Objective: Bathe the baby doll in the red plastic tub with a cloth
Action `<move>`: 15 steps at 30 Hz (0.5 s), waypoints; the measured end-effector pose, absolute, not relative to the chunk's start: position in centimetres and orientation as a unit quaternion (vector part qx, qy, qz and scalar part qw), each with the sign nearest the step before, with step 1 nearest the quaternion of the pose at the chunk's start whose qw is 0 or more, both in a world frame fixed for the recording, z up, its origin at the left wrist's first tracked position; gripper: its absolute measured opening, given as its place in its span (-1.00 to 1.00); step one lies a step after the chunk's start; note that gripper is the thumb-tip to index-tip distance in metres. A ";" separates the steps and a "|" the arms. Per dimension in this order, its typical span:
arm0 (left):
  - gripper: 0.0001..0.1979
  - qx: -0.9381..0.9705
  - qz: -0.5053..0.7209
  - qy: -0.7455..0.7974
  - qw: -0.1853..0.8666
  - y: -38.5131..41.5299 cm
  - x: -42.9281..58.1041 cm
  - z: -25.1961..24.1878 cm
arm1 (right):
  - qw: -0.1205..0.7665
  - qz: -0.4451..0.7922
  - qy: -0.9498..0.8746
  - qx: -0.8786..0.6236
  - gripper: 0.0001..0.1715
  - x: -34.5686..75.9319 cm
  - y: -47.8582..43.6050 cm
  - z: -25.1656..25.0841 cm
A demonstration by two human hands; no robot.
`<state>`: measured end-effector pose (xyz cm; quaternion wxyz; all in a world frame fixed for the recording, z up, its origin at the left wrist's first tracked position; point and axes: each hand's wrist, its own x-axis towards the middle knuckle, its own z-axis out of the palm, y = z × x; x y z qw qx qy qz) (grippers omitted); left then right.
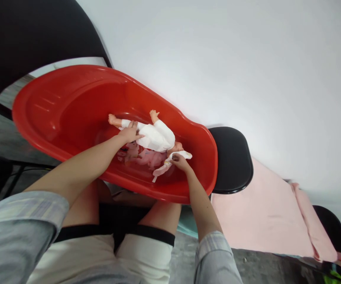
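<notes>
The person's two bare arms reached over the near rim of a red tub (114, 79), the sleeves folded up to about the elbows. A doll (155, 136) in a white garment lay in the tub, its feet toward the left end and its head toward the right.

The left forearm slanted up and rightward, and the left hand (129, 133) lay across the doll's upper leg, palm down, thumb set apart from the fingers and pointing toward the belly; how firmly it gripped could not be told. The right forearm rose steeply, leaning left, with the wrist bent so that the right hand (179, 161) turned in beside the doll's head. Its fingers were drawn together, pinching a white cloth (162, 169) that hung down toward the tub's near side. Pink items (151, 158) lay in the tub along the doll's near side.
</notes>
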<state>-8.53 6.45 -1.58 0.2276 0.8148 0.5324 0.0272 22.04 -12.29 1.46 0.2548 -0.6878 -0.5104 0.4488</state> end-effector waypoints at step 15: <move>0.02 0.810 0.034 0.531 0.248 6.4 -8.6 -1.6 | 0.063 0.204 -0.604 -0.768 -0.73 21.0 -11.7 4.3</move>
